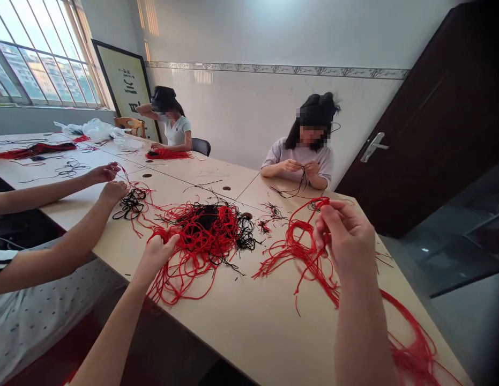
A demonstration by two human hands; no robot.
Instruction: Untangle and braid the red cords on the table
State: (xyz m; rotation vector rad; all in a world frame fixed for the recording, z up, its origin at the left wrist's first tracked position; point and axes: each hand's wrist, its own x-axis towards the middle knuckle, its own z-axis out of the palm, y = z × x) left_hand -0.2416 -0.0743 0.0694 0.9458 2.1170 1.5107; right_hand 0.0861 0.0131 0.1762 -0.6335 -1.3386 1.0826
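Observation:
My left hand (159,253) rests at the near left side of a large tangled pile of red and black cords (211,228), its fingers closed round some red strands. Raised above the table's right part, my right hand (343,230) pinches a red knotted cord (322,202) between thumb and fingers; loose ends hang below it. Under and left of that hand lies a looped bundle of red cords (299,244). More red cords (416,356), blurred, are at the lower right beside my right forearm.
At left, another person's hands (112,185) work beside black cord (132,203). Two people sit across the table (241,316), one handling black cords (301,182). Plastic bags (98,130) lie far left; small cord scraps (269,217) lie mid-table. A dark door (430,107) stands right.

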